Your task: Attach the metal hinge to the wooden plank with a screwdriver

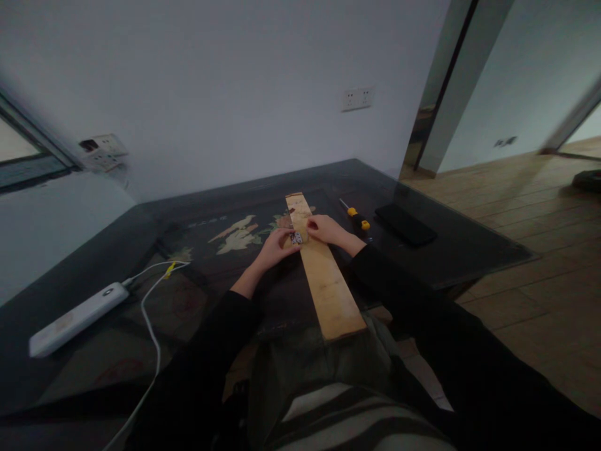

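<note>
A long pale wooden plank [328,282] lies lengthwise on the dark glass-topped table [141,275], its near end jutting over the table edge toward my lap. A small metal hinge [296,237] sits on the plank's left edge. My left hand [275,246] pinches the hinge with its fingertips. My right hand [325,229] rests on top of the plank just right of the hinge, fingers curled and touching the wood.
A yellow-and-black screwdriver [357,217] lies right of the plank, and a black phone [405,224] beyond it. A white power bank [75,317] with a white cable [149,319] sits at the left. Walls close the table's back and left; wooden floor lies to the right.
</note>
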Tool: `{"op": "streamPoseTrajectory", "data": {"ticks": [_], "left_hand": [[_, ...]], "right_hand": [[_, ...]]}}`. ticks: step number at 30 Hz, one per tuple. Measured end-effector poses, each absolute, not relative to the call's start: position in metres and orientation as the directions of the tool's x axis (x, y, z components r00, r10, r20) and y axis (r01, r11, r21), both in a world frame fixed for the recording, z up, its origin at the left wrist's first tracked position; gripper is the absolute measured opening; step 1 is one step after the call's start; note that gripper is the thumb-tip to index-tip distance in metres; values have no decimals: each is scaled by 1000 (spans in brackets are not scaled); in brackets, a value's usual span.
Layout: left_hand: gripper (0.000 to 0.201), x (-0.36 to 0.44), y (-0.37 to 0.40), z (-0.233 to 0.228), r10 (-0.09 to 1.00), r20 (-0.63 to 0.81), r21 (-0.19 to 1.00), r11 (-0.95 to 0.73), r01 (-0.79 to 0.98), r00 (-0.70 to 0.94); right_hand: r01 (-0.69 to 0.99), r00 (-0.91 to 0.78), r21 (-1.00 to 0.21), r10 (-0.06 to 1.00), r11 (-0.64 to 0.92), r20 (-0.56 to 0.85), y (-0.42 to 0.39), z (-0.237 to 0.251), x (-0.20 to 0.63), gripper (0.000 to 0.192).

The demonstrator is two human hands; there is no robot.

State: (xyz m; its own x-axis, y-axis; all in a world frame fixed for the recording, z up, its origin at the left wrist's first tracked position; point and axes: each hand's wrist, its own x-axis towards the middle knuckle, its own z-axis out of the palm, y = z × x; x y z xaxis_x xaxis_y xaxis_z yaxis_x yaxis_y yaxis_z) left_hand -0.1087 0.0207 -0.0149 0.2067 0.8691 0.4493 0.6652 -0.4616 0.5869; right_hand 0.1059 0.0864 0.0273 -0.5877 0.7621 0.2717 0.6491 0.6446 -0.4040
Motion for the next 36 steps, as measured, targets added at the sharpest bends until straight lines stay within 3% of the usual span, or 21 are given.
{"op": "streamPoseTrajectory", "data": {"ticks": [10, 15, 19, 22, 24, 29, 36], "left_hand": [[47, -109, 21, -14, 870, 441, 567, -459, 684, 220], [46, -111, 23, -16, 872, 429, 534, -455, 712, 236], [45, -112, 23, -17, 874, 420, 519, -452, 725, 244], [44, -112, 23, -17, 878, 407, 512, -449, 732, 253], [45, -112, 23, -17, 880, 400, 507, -445, 738, 256], [49, -112, 23, -17, 884, 389, 494, -437, 752, 258], [50, -111, 22, -18, 879, 402, 494, -445, 747, 257]], "right_hand": [[736, -479, -399, 838, 546, 262, 86, 30, 108, 18], [729, -424, -457, 860, 509, 283, 89, 31, 110, 16], [572, -412, -657, 865, 491, 288, 90, 29, 107, 7], [341, -390, -873, 897, 350, 207, 90, 27, 103, 11], [183, -373, -954, 914, 238, 157, 90, 25, 101, 15], [-7, -342, -990, 930, 141, 135, 86, 20, 97, 11], [76, -416, -968, 890, 239, 187, 78, 26, 92, 17]]}}
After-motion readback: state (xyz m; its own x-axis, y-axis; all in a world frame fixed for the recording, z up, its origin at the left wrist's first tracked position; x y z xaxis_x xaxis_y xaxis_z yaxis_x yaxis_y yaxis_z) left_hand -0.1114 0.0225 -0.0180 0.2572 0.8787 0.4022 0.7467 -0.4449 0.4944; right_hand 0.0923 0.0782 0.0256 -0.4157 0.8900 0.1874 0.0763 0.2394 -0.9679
